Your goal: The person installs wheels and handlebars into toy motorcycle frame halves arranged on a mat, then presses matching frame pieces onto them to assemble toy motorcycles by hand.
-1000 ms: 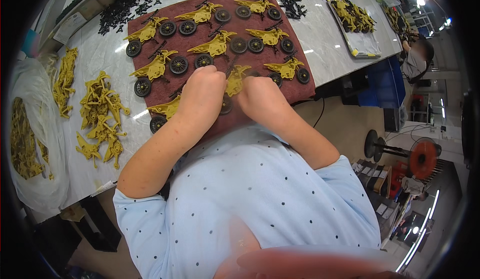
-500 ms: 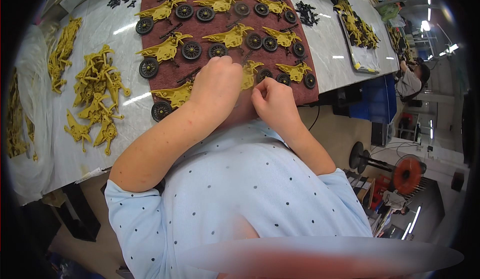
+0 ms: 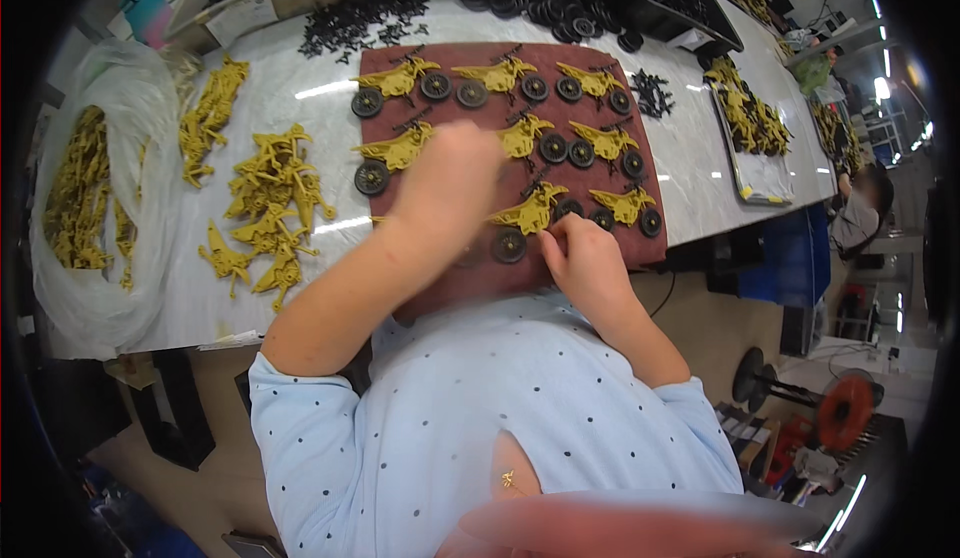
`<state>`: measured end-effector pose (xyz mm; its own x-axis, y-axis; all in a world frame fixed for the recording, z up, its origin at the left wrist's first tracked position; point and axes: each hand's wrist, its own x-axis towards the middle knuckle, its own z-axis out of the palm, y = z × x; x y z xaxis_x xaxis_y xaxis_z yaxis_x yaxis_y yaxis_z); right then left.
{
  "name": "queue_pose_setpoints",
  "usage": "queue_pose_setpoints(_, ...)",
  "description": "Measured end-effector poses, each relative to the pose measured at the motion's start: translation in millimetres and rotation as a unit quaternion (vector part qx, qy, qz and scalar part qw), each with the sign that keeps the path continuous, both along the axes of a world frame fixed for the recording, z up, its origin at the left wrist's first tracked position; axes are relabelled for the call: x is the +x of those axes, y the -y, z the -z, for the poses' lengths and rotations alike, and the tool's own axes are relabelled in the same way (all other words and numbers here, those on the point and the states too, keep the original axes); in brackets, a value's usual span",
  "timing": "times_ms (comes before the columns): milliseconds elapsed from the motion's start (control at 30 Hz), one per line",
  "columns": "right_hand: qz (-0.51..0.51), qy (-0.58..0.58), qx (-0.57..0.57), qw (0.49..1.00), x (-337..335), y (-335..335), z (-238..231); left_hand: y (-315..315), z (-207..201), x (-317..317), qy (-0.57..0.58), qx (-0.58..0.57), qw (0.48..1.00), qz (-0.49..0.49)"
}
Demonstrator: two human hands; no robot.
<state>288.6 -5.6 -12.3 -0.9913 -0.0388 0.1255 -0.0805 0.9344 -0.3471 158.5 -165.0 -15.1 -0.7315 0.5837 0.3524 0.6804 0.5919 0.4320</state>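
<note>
Several yellow toy motorbikes with black wheels lie in rows on a dark red pad [image 3: 640, 243]. My left hand [image 3: 455, 183] is above the pad's left-middle part, blurred, its fingers turned away from view; it covers parts of the bikes beneath. Low in the middle column lies a motorbike [image 3: 530, 210] with its rear wheel [image 3: 508, 245] in view. Beside that bike's front wheel [image 3: 568, 208] is my right hand [image 3: 592, 258], thumb and fingertips drawn together. Whether something small sits in that pinch is hidden.
Loose yellow bike bodies [image 3: 275, 193] are heaped left of the pad, near a clear plastic bag [image 3: 125, 298] of more. Small black parts [image 3: 365, 20] and black wheels [image 3: 540, 3] lie beyond the pad. A tray [image 3: 750, 190] of yellow parts stands at right.
The view has shifted, so the table sits lower and further right. My left hand has moved away from the near middle motorbike, up and left, uncovering its rear wheel. My right hand stays beside it.
</note>
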Motion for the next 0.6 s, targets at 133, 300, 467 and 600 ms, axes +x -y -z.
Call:
queue_pose_setpoints(133, 0.102, -0.024, -0.140, 0.985, 7.6, -12.9, 4.1, 36.7, -26.7, -91.9, 0.020, -0.011, 0.985, -0.172)
queue_pose_setpoints(300, 0.100, 0.014, -0.206, 0.973, 10.2, -17.6, -2.3, 83.1, 23.3, -194.8, 0.059, -0.132, 0.942, -0.303)
queue_pose_setpoints(467, 0.108, -0.008, -0.222, 0.969, 13.2, -35.4, -5.6, 83.3, 57.5, -238.2, 0.075, -0.198, 0.912, -0.352)
queue_pose_setpoints(600, 0.114, -0.095, -0.234, 0.961, 10.4, -56.4, -16.7, 79.9, 40.9, -229.5, 0.169, -0.220, 0.902, -0.331)
